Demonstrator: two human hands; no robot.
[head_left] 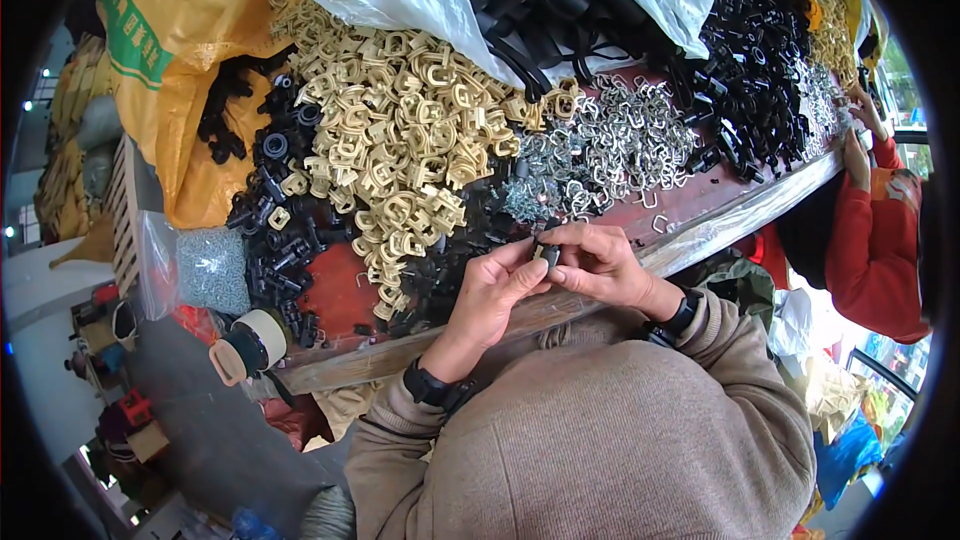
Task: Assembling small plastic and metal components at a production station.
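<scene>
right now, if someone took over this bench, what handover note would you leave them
Left hand: pinching a small black plastic part at the table's front edge.
Right hand: fingertips on the same part, both hands meeting over it.
Supplies: heap of beige plastic clips straight ahead, silvery bent-wire clips to its right, more black plastic pieces on the left.
Done: cannot tell, no finished pile is distinguishable.
Left: the part in hand is unfinished or being checked; big heaps remain. Another person's red sleeve works at far right.

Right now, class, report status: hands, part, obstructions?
Left hand and right hand both pinching one small black part over table edge. Beige clip pile just beyond. Nothing between hands.
</scene>
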